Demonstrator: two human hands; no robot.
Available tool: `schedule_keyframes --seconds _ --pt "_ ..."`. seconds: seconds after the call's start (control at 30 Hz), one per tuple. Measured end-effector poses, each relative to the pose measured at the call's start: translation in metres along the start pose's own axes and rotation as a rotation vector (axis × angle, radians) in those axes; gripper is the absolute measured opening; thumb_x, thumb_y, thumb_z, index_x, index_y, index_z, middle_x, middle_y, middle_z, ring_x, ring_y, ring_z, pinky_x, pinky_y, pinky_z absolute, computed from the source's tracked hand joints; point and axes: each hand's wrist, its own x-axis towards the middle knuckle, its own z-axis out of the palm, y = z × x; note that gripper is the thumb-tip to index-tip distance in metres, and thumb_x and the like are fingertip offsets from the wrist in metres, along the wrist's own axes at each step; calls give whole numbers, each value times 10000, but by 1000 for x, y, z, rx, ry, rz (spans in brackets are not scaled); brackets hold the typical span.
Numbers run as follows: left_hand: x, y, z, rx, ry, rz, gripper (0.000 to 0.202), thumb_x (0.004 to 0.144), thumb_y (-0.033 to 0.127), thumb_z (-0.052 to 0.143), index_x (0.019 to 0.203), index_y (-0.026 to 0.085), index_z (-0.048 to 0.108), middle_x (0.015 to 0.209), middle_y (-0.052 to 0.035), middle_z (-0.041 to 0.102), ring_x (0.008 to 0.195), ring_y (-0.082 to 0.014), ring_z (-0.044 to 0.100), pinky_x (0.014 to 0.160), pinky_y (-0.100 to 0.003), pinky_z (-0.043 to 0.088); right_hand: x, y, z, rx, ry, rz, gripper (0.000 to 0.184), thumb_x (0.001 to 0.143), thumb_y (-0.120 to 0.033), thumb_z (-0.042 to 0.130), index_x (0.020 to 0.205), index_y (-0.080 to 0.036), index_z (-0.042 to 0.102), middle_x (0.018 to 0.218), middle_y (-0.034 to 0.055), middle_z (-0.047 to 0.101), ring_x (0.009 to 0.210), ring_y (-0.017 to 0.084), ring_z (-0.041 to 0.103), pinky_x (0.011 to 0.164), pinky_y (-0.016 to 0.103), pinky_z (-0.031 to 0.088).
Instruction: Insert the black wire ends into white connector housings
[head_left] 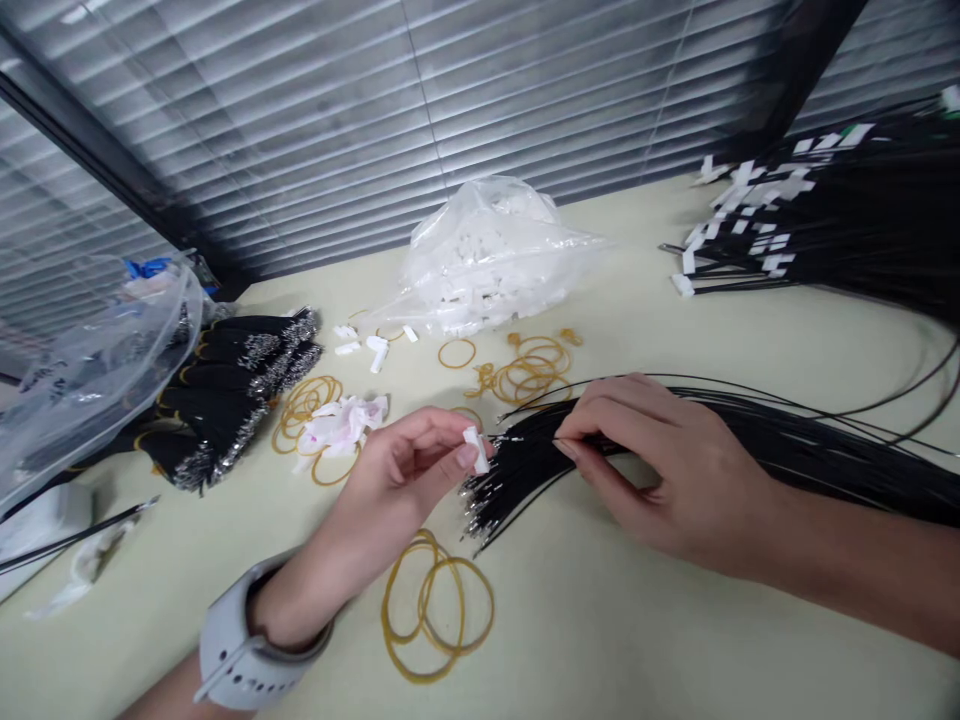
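Observation:
Between the thumb and fingers of my left hand (420, 470) is a small white plastic connector housing (476, 450). My right hand (660, 460) pinches a thin black wire, whose metal-tipped end (514, 438) points left at the housing; whether it touches is too small to tell. Below and behind both hands lies a thick bundle of black wires (517, 460), with bare metal terminals fanned out at its left end. The bundle runs under my right hand toward the right edge.
A clear bag of white housings (495, 260) stands at the back, with loose housings (377, 352) beside it. Rubber bands (439, 605) lie around. Wire bundles (217, 390) sit at left by crumpled paper (345, 425); wires with white connectors (780, 200) are piled at back right.

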Motion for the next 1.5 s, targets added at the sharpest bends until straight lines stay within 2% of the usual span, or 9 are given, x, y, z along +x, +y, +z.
schedule_keyframes --seconds 0.6,0.9,1.17,1.33,1.5 --pt "-1 3 2 30 36 -36 214 633 300 638 785 167 564 667 34 598 604 27 544 564 -24 433 0 2 -1 3 -53 -43 69 754 -85 461 760 -119 521 719 19 487 693 78 427 664 258 317" --pt "-2 4 2 102 -29 -58 219 653 323 611 799 173 549 666 37 576 604 29 526 563 -25 422 1 -2 -3 28 6 -45 70 755 -72 435 738 -112 490 701 33 476 676 88 409 622 249 311" --pt "-5 4 -3 107 -89 -24 223 670 334 587 809 161 567 744 4 609 647 21 549 603 -32 439 0 0 -1 16 -113 1 64 770 -86 417 742 -116 468 710 18 468 675 84 387 658 252 297" --pt "-7 5 -1 105 -111 -10 215 679 334 576 803 160 560 758 -3 614 664 16 548 609 -35 438 0 -2 -3 75 -81 2 43 773 -102 427 765 -114 467 723 22 464 679 79 377 649 231 305" --pt "-10 3 7 108 -115 -52 239 663 345 593 818 164 572 760 -9 611 662 11 537 594 -45 434 1 -4 -1 68 -130 -59 62 796 -118 413 784 -117 474 715 23 453 655 78 348 623 217 292"
